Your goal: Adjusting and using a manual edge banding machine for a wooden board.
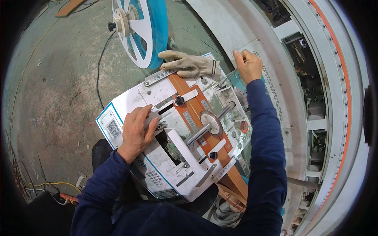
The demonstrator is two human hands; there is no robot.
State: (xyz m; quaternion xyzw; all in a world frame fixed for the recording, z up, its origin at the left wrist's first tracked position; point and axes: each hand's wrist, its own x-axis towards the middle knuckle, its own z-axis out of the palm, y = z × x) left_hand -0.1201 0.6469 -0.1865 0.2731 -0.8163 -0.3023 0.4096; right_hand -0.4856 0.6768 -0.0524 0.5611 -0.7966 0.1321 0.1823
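At the middle of the scene stands a white machine, the thing at which both hands are placed. On its near left side, the left hand lies with fingers loosely extended and thumb apart, the fingertips at a small metal plate; no grasp can be made out. Beyond its far right side, the right hand has its fingers curled inward; how tightly, and whether around the thin metal rod leading toward it, cannot be told. An orange-brown strip crosses the machine beneath a steel shaft bearing a round metal disc. A pale work glove lies along the far edge; beyond, at far left, stands a blue-and-white reel.
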